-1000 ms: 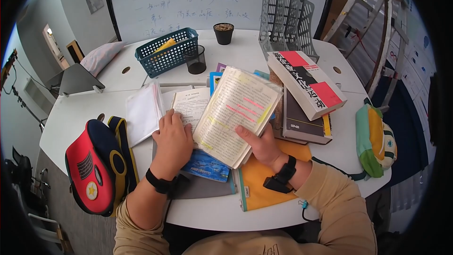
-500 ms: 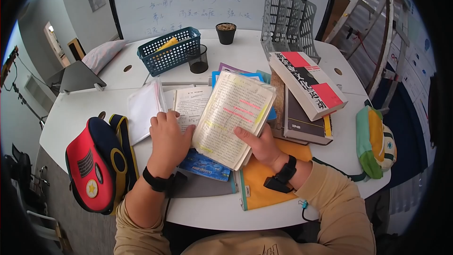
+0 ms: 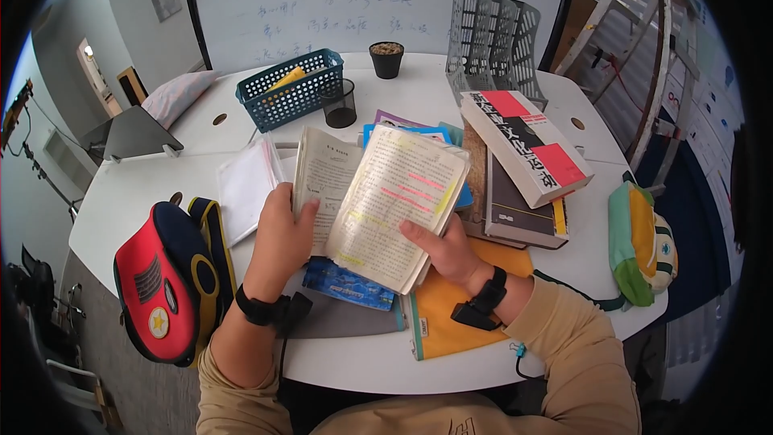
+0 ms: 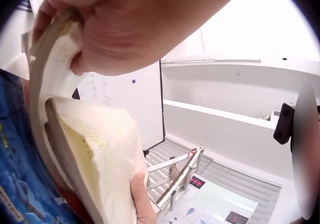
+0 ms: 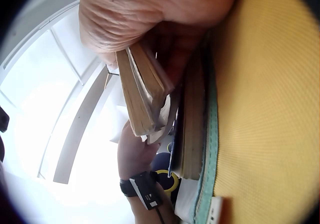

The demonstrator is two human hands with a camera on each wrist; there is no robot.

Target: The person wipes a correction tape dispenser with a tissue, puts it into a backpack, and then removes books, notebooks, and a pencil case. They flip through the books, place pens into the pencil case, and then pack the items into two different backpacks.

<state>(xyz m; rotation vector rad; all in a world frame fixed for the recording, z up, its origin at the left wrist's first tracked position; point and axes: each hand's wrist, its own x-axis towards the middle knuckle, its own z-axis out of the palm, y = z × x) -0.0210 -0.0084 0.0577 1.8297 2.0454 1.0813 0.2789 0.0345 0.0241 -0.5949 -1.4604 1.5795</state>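
Observation:
An open book with worn pages lies across both hands, its right-hand block of pages marked in pink and yellow highlighter. My left hand grips the outer edge of the left-hand pages, thumb on the printed side. That side stands tilted up, and the left wrist view shows the pages bending in the grasp. My right hand holds the right-hand block, its thumb flat on the page and the other fingers hidden beneath. Below the book lies a blue picture-covered book.
Yellow and grey pouches lie at the front. Thick books are stacked right, beside a green-yellow pencil case. A red-navy bag and white papers are left. A basket and pen cup stand behind.
My left hand has shifted from lying over the left-hand pages to gripping their outer edge, and that side has risen. The right hand keeps its hold, nearly still.

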